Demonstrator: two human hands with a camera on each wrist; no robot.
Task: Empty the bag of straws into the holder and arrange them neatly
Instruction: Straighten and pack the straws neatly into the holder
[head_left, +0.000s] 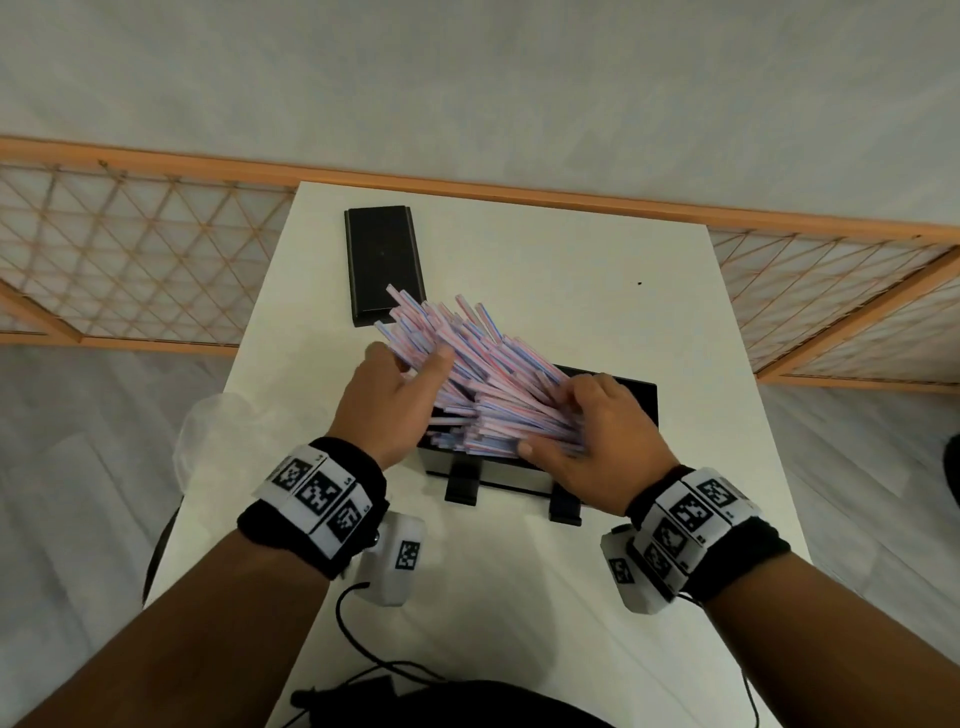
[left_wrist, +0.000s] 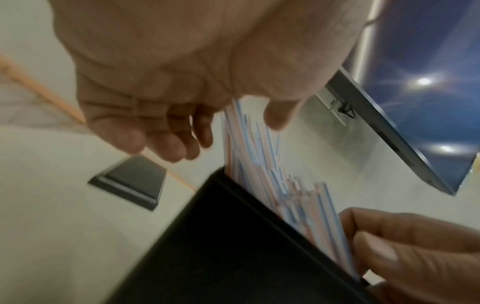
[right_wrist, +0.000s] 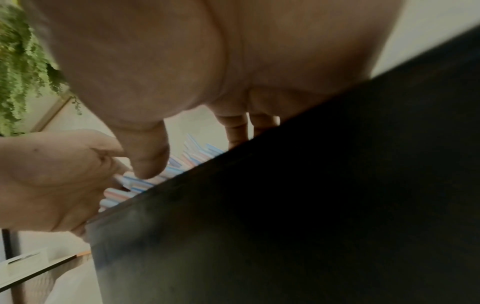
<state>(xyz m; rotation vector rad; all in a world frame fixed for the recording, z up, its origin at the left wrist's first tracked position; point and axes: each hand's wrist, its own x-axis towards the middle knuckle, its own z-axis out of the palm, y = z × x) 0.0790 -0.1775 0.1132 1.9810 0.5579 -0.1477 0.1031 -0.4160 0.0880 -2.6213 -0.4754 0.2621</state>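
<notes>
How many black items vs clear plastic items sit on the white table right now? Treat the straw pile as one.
Black: 2, the black rectangular straw holder and the flat black rectangular lid.
Clear plastic: 1, the empty clear plastic bag at the table's left edge.
Striped: 1, the pile of red-and-blue striped straws, held by the left hand and right hand.
Total: 4

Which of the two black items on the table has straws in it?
The black holder between the hands, nearest the person, holds the straws; the flat black lid beyond it lies bare.
</notes>
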